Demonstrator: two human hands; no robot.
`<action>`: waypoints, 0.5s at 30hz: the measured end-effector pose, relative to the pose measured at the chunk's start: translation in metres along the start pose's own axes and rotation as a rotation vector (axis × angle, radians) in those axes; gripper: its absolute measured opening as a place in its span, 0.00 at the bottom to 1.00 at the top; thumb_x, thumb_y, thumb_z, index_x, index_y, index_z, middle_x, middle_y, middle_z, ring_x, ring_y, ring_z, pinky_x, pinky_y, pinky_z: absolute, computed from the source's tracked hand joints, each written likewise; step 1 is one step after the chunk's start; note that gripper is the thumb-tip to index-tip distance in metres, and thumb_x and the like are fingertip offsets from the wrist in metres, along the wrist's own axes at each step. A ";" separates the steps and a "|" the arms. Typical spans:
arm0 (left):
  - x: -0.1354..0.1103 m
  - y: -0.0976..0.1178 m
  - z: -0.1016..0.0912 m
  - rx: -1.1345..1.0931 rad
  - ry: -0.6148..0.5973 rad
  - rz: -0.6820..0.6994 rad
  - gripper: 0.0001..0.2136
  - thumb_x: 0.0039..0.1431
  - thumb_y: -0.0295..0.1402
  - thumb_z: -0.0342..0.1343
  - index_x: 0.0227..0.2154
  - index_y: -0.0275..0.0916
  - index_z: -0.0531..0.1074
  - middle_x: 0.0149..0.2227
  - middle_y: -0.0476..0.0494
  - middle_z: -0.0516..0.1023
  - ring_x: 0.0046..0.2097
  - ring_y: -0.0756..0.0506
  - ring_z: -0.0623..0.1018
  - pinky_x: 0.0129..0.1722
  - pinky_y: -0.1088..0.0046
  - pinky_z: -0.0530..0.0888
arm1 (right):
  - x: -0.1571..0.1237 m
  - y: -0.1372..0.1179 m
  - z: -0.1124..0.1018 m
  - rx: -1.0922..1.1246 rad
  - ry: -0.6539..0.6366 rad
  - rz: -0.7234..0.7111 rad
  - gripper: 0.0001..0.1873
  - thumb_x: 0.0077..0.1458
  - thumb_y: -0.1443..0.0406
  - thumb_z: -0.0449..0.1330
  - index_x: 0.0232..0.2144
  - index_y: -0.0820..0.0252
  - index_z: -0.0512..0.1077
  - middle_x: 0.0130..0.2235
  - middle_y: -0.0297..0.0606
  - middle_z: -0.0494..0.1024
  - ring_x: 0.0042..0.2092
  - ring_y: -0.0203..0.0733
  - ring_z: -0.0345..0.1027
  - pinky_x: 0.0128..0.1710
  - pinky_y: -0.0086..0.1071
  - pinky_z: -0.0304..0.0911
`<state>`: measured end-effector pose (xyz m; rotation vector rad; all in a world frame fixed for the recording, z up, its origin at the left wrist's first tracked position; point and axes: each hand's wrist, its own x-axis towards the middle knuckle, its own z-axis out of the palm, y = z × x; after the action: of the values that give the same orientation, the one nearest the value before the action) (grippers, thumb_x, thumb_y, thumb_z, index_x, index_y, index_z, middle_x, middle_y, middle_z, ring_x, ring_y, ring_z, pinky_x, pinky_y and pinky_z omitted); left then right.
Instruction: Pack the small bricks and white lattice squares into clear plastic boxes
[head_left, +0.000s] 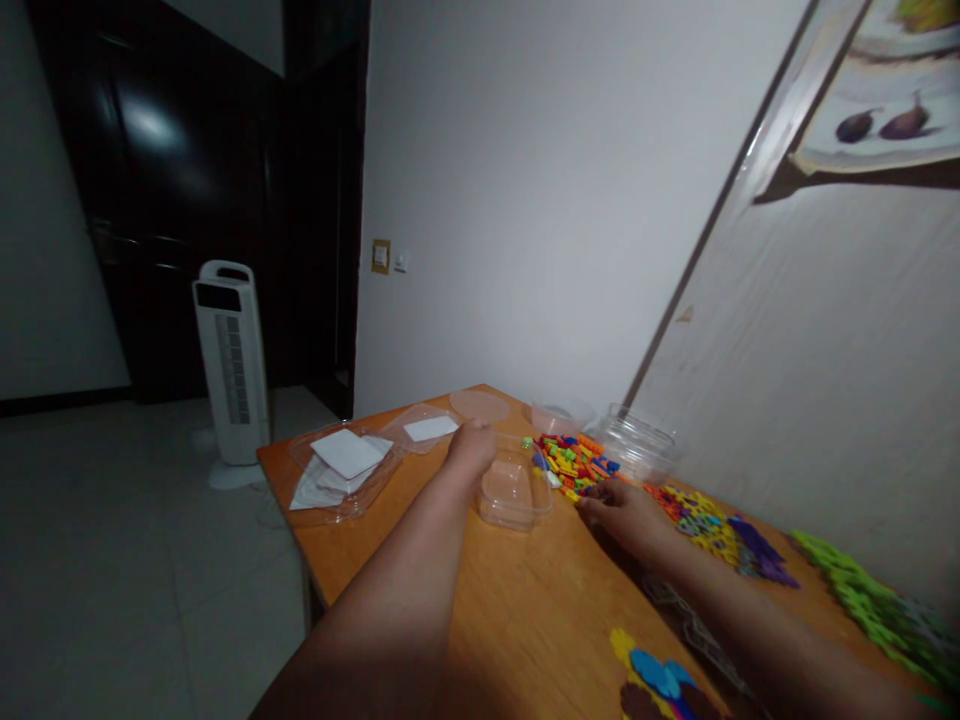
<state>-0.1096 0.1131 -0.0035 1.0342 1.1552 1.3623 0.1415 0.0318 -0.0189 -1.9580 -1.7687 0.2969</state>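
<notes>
an orange wooden table (517, 610) fills the lower centre of a dim room, a white tower fan (231, 370) at left. the left hand (471, 445) curls at a clear plastic container (514, 492) mid-frame, grip unclear; the right hand (619, 505) lies palm down, fingers loosely spread, tips touching the coloured pieces (574, 462).

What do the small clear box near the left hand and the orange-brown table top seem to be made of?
The small clear box looks like thin glossy plastic: the table shows through it and its rim catches light. The orange-brown table top looks like wood or laminate, smooth with a dull sheen; the grain is too blurred to tell.
</notes>
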 end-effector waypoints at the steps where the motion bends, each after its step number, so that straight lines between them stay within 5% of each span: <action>1: -0.001 -0.002 0.001 0.021 -0.011 0.009 0.04 0.52 0.34 0.60 0.28 0.39 0.76 0.30 0.40 0.81 0.41 0.38 0.80 0.36 0.69 0.74 | 0.001 -0.003 0.000 -0.043 -0.003 -0.018 0.13 0.51 0.54 0.60 0.29 0.58 0.74 0.27 0.36 0.78 0.30 0.39 0.69 0.25 0.29 0.54; 7: -0.003 -0.008 0.000 0.007 -0.048 -0.036 0.09 0.45 0.28 0.65 0.32 0.38 0.77 0.26 0.41 0.80 0.35 0.39 0.81 0.32 0.71 0.74 | 0.008 -0.018 0.002 -0.197 -0.054 -0.067 0.09 0.52 0.59 0.59 0.29 0.57 0.75 0.31 0.39 0.79 0.33 0.41 0.70 0.29 0.30 0.53; 15: -0.008 -0.003 -0.002 0.021 -0.067 -0.069 0.06 0.41 0.22 0.61 0.20 0.37 0.69 0.17 0.51 0.69 0.19 0.49 0.70 0.23 0.75 0.67 | 0.012 -0.005 0.006 -0.192 -0.002 -0.046 0.08 0.49 0.59 0.61 0.26 0.58 0.72 0.29 0.38 0.78 0.31 0.40 0.68 0.28 0.29 0.52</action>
<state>-0.1099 0.1048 -0.0063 1.0376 1.1472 1.2548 0.1359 0.0447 -0.0201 -2.0436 -1.9025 0.1170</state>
